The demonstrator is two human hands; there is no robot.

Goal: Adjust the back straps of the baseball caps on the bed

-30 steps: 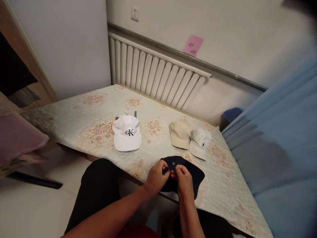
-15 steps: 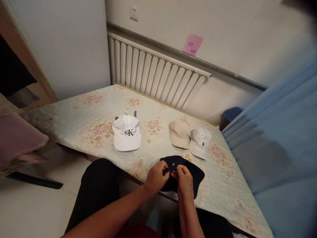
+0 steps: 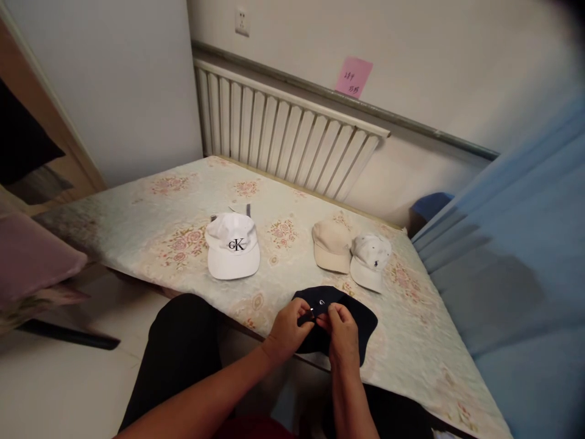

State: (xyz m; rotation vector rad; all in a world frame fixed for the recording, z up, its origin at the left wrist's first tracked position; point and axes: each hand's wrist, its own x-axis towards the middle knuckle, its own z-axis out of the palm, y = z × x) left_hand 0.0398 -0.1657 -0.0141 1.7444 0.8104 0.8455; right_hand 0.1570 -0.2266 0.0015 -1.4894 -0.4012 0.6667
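A dark navy baseball cap lies at the near edge of the bed-like surface, its back strap towards me. My left hand pinches the strap near a small shiny metal buckle. On the other side of the buckle, my right hand has thumb and fingers closed on the strap's other part. A small white mark shows on the cap just above the fingers. Part of the cap is hidden behind both hands.
A white cap with black letters sits left on the floral cover. Beyond my hands a beige cap touches another white cap. A radiator lines the wall; a blue curtain hangs right.
The buckle between my hands now shows more plainly, and my left fingers have shifted slightly on the strap. The cap has stayed almost in place; the camera view has moved slightly.
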